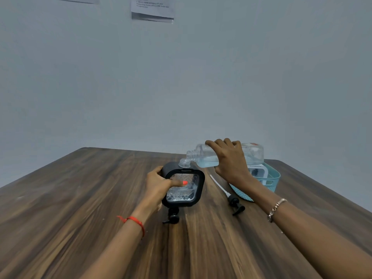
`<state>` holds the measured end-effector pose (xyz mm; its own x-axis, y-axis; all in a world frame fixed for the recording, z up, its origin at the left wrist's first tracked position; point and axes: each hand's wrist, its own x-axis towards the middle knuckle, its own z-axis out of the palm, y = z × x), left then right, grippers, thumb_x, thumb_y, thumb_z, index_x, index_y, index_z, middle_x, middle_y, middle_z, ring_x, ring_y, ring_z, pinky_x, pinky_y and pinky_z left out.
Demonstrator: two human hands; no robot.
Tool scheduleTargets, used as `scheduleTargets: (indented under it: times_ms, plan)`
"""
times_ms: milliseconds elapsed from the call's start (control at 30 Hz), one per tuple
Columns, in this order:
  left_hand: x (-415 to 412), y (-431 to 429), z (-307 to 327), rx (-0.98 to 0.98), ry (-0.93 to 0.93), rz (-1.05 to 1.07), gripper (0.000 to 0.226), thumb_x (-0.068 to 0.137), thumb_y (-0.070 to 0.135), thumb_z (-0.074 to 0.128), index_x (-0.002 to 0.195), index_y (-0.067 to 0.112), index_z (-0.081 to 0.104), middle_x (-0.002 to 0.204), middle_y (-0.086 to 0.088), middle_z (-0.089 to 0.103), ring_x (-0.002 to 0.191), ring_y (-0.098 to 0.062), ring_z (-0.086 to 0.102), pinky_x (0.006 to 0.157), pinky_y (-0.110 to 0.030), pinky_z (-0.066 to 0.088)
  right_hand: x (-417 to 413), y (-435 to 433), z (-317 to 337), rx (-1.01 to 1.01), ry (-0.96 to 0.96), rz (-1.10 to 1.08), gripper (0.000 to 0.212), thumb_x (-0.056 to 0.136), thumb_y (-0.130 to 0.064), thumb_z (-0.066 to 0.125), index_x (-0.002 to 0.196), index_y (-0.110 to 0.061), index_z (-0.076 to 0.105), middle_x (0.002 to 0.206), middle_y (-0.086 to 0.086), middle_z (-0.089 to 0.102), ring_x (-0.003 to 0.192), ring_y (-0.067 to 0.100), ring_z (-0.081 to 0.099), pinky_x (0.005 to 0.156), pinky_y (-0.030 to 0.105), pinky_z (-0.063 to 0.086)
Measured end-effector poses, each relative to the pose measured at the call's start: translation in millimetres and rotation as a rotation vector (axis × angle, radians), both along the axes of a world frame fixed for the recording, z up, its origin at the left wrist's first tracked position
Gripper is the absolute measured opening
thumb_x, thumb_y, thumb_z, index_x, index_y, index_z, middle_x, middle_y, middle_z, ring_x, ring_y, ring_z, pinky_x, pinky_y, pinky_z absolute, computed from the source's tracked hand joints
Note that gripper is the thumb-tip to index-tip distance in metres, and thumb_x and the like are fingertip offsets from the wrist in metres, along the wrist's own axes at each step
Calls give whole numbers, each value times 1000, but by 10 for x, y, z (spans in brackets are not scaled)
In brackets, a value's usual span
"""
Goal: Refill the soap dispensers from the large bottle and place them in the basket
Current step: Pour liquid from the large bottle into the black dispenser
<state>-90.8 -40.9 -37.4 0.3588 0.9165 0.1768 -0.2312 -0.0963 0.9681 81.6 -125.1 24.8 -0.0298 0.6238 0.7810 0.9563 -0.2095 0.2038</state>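
Observation:
A black-framed soap dispenser (187, 190) with a clear patterned body stands on the wooden table, its neck uncapped. My left hand (159, 183) grips its left side, thumb across the front. My right hand (229, 160) holds the large clear bottle (207, 157) tipped sideways, its open mouth at the dispenser's neck; pale blue liquid sits in its lower side. A teal basket (270, 181) stands behind my right wrist with a white-framed dispenser (257, 171) inside. One black pump head with its white tube (233, 200) lies right of the dispenser. Another black pump head (173, 216) lies in front of it.
The wooden table (80, 208) runs back to a plain grey wall with papers (152, 10) pinned high up. The basket sits near the table's far right edge.

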Motion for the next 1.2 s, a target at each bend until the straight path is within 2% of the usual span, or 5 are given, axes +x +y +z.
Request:
scheduleTargets:
  times_ms: [467, 900, 1033, 1133, 1200]
  plan:
    - [3, 25, -30, -7, -2, 2, 54, 43, -9, 86, 85, 15, 62, 77, -3, 72, 63, -12, 71, 48, -23, 53, 31, 27, -29, -10, -4, 7, 66, 52, 10, 61, 114, -12, 59, 93, 8, 65, 84, 32, 56, 77, 42, 39]
    - [-2, 44, -55, -17, -23, -18, 54, 43, -11, 85, 84, 14, 62, 75, -3, 72, 58, -11, 70, 45, -20, 51, 80, 67, -66, -13, 30, 54, 64, 59, 5, 59, 120, -15, 55, 99, 7, 63, 90, 30, 54, 80, 37, 33]
    - [-16, 51, -47, -16, -34, -28, 54, 44, -14, 84, 89, 8, 63, 76, -5, 72, 58, -11, 70, 45, -20, 52, 73, 99, -69, -12, 174, 128, 63, 62, -2, 64, 122, -17, 52, 103, 2, 62, 92, 25, 52, 74, 30, 25]
    - [-34, 72, -26, -10, -49, -35, 54, 45, -14, 83, 90, 7, 63, 81, -8, 72, 60, -12, 70, 47, -21, 52, 62, 136, -35, 13, 460, 312, 65, 56, -4, 74, 117, -14, 55, 103, 4, 58, 90, 20, 53, 76, 31, 40]
    - [-51, 94, -4, -5, -52, -30, 53, 45, -14, 83, 89, 9, 64, 81, -7, 72, 62, -14, 71, 48, -23, 53, 79, 163, -3, 33, 672, 400, 66, 51, -6, 82, 111, -15, 56, 96, 1, 54, 80, 13, 51, 67, 19, 43]
